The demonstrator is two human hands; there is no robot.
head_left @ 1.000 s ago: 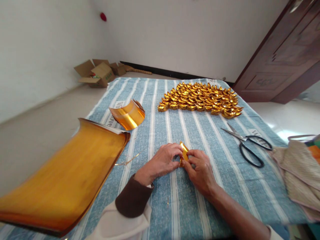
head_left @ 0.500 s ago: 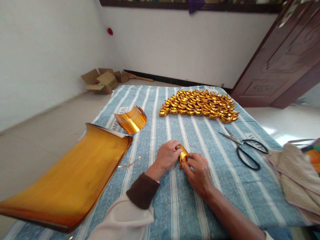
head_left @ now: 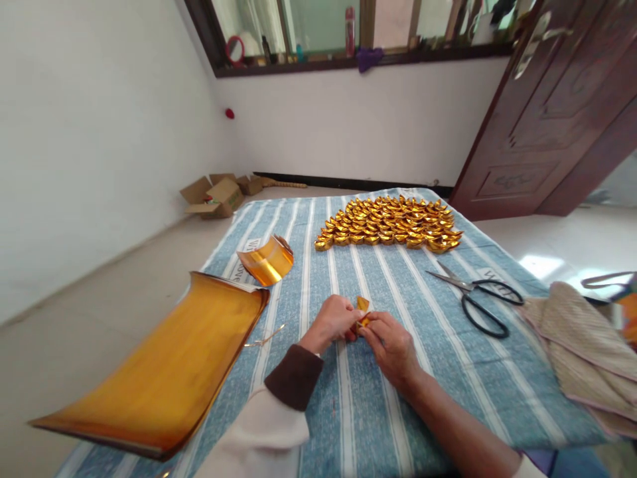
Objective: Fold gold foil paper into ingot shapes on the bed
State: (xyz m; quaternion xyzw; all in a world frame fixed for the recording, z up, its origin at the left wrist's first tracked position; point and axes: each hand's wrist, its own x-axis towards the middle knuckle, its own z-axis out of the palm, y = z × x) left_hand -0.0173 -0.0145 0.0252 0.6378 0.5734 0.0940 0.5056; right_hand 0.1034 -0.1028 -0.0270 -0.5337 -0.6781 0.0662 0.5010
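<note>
Between my hands is a small piece of gold foil paper (head_left: 363, 304), its far end sticking up above my fingers. My left hand (head_left: 334, 320) is closed on its left side. From the right, my right hand (head_left: 393, 345) pinches the near part with thumb and fingers. Most of the folded part is hidden by the fingertips. Beyond them, many shiny gold paper ingots (head_left: 388, 222) sit packed in rows on the striped cloth. A curved stack of smaller gold foil sheets (head_left: 269, 261) lies to the left, nearer than the ingots.
A large stack of gold sheets (head_left: 164, 365) overhangs the table's left edge. Black-handled scissors (head_left: 478, 292) lie open on the right, near a beige cloth (head_left: 577, 338). Thin gold strips (head_left: 266, 337) lie left of my hands. Cardboard boxes (head_left: 219, 197) stand on the floor.
The foil piece, earlier longer and upright between my hands, is now more covered, with my fingers closer together on it. My view has tilted up, showing more of the window.
</note>
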